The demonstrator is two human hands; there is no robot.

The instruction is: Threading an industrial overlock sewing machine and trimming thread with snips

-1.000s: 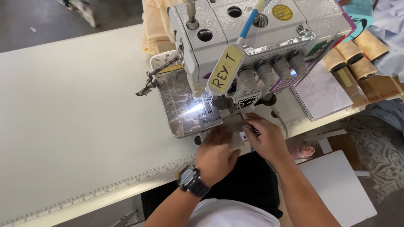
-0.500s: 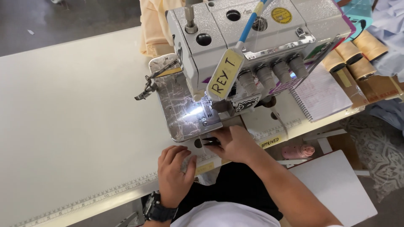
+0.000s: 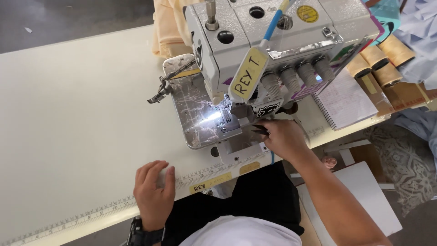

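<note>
The right hand (image 3: 283, 137) is up against the front of the white sewing machine (image 3: 273, 50), fingers pinched round a small dark tool (image 3: 260, 130), thin and pointed like tweezers or snips. Its long axis runs nearly level across the view, the tip aimed to the person's left, toward the lit needle area on the shiny metal plate (image 3: 200, 114). The tool sits just in front of the machine's lower front edge, right of the bright spot; most of it is buried in the fingers, so I cannot tell its exact kind. The left hand (image 3: 154, 187) lies flat and released on the pale table (image 3: 77, 105), palm down, fingers loosely spread, at the near edge over the ruler strip (image 3: 91, 214), well apart from the machine. Half a second ago that hand was already back near the edge; a second ago both hands were together at the plate, so the left has drawn away while the right stayed. A dark wristwatch (image 3: 144, 234) is partly cut off by the bottom edge. A spiral notebook (image 3: 343, 100) lies to the right of the machine, with tan thread cones (image 3: 387, 57) beyond it. The needle itself is lost in the glare.
</note>
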